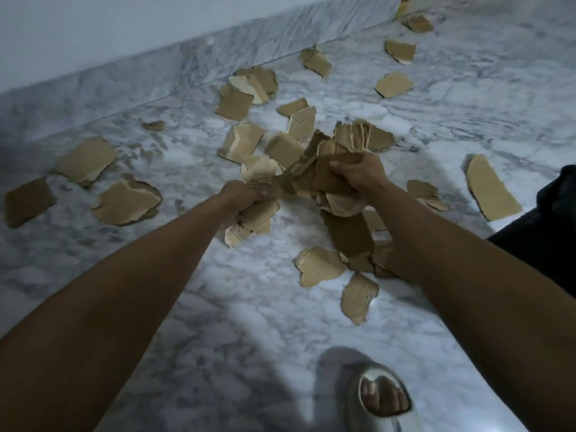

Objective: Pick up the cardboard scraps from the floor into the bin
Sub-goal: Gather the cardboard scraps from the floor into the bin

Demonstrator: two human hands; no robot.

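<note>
Both hands are full: the left hand (pixel 246 198) and right hand (pixel 358 176) have fingers clenched on a cardboard bundle (pixel 311 173). Loose scraps (pixel 127 199) lie on the floor (pixel 249 322) from 9 to 2 o'clock; no bin shows.

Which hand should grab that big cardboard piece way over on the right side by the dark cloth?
Probably the right hand. The long scrap lies on its side of the floor, while the left hand would have to cross over. Both hands are already clutching scraps, so neither has much room.
</note>
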